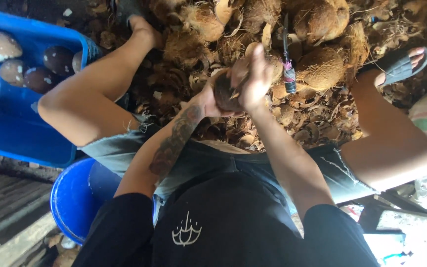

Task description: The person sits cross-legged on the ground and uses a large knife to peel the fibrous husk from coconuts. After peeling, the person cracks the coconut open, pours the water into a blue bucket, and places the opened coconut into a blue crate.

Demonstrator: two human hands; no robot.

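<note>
The fingers [259,62] of the right hand [254,81] are curling over the top of a dark brown coconut [226,91], pressing flat against its far side, while the fingers of the left hand [208,99] are wrapping around its near, lower side; both hands are gripping the coconut between them, so neither is standing wide. The coconut is being held up in the air between the person's knees, above the ground and just in front of a heap of husks [253,29]. A strip of pale husk or shell is showing between the two hands, though how far it is attached cannot be told.

Just beside the right hand, an upright metal spike [287,54] with a band of pinkish tape around its shaft is standing among the husks, close to the coconut but not touching it. Whole brown husked coconuts [322,20] are lying behind the spike. Broken husk pieces [312,118] are covering the ground under the hands.

The person is sitting with the legs spread; the right foot is wearing a dark sandal [401,64] at the right edge of the husk pile. To the left, a blue crate [11,123] is holding several peeled coconuts [6,54], dark with pale patches, gathered in its far corner. A blue bucket [72,198] is sitting beside the person's left thigh, near the crate.
</note>
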